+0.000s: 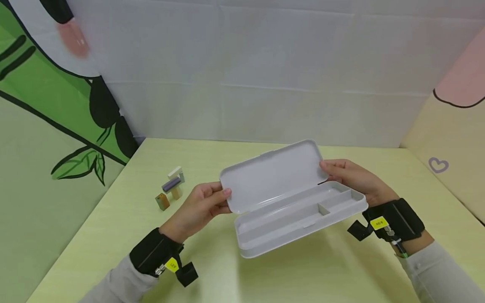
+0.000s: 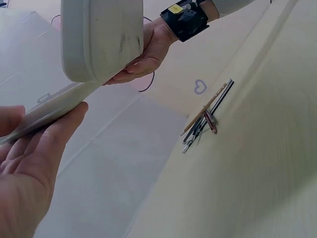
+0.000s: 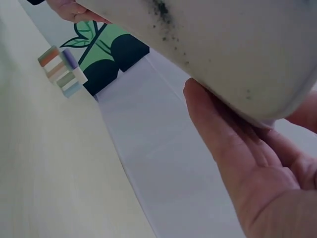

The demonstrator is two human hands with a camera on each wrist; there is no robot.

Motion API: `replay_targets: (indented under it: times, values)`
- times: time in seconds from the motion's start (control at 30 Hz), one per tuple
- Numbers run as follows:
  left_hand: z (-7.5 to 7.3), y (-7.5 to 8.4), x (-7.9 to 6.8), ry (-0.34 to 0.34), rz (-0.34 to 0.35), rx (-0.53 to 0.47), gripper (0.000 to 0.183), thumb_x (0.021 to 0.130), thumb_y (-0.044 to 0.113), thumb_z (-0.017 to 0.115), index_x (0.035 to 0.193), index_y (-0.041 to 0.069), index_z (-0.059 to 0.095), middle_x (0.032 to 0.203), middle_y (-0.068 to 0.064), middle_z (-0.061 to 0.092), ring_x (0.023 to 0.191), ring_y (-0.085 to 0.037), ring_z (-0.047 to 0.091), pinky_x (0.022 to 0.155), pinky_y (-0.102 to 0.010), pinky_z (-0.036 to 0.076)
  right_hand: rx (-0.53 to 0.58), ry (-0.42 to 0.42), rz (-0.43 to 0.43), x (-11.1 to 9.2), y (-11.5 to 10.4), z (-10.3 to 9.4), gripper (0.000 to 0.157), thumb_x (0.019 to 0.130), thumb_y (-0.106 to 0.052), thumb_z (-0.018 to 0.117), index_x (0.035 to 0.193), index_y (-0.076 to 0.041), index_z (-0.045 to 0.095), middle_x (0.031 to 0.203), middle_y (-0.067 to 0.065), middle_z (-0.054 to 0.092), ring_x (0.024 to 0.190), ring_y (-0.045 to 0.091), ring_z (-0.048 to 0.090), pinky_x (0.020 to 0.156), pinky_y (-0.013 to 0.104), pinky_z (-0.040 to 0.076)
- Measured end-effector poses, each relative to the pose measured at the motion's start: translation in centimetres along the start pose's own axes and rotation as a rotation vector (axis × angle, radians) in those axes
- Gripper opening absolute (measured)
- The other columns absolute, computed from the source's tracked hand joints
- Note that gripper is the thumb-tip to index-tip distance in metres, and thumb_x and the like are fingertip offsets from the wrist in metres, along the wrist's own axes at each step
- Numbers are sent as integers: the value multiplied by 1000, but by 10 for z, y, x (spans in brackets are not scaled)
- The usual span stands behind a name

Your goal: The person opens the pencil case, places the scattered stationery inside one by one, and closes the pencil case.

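A white plastic pencil case point(image 1: 303, 230) is held up above the table with its lid point(image 1: 273, 176) swung open toward the far side. Its tray has a long compartment and a shorter one at the right, with nothing lying in them. My left hand point(image 1: 204, 203) pinches the lid's left edge, thumb on the inner face and fingers behind. At the other end my right hand point(image 1: 354, 179) grips the lid's right edge by the hinge, thumb in front. Dark specks mark the case's underside point(image 3: 208, 44) in the right wrist view.
Several small coloured blocks point(image 1: 171, 184), perhaps erasers, lie clustered on the table point(image 1: 113, 235) at the left. Several pencils or pens point(image 2: 205, 116) lie in a bunch in the left wrist view. A white cloth point(image 1: 265, 75) hangs behind the table, with printed panels at the sides.
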State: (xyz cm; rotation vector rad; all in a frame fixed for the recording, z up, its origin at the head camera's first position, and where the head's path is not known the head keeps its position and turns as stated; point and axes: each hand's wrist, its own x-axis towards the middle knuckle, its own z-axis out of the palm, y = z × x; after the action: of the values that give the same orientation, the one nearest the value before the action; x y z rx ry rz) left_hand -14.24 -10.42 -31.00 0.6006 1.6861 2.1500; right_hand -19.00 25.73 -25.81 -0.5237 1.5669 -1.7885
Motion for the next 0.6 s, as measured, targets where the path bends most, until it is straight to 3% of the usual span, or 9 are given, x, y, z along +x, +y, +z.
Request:
replay_targets:
  times: [0.13, 0.23, 0.37, 0.47, 0.6]
  values:
    - [-2, 2, 6, 36, -2, 49, 43, 94, 14, 49, 128, -10, 41, 111, -10, 61, 95, -24, 61, 82, -32, 52, -16, 37, -42, -2, 0, -2, 33, 100, -17, 32, 117, -11, 60, 104, 3, 66, 91, 22, 61, 80, 32, 54]
    - [-3, 1, 14, 119, 5, 100, 41, 92, 15, 53, 126, -8, 46, 112, -14, 61, 94, -24, 62, 82, -32, 52, -85, 102, -86, -1, 6, -5, 30, 98, -11, 37, 116, -9, 60, 104, 2, 66, 91, 19, 61, 81, 29, 53]
    - [-6, -1, 27, 249, 26, 196, 36, 89, 16, 59, 118, -5, 54, 109, -20, 63, 92, -25, 63, 80, -32, 53, -206, 250, -102, 3, 17, -11, 28, 94, -10, 47, 120, -4, 56, 106, -1, 65, 96, 19, 60, 85, 27, 51]
    - [-8, -5, 37, 317, 41, 294, 31, 86, 14, 62, 111, -3, 59, 104, -22, 65, 89, -24, 64, 77, -32, 54, -289, 359, -76, 8, 26, -16, 40, 91, -17, 54, 126, 1, 49, 111, -1, 63, 102, 20, 59, 88, 30, 49]
    - [-9, -11, 49, 398, 38, 427, 28, 84, 13, 64, 107, -3, 62, 99, -22, 66, 84, -21, 65, 74, -30, 55, -357, 433, -40, 15, 37, -22, 53, 88, -24, 59, 130, 5, 44, 118, 5, 59, 105, 21, 57, 92, 33, 47]
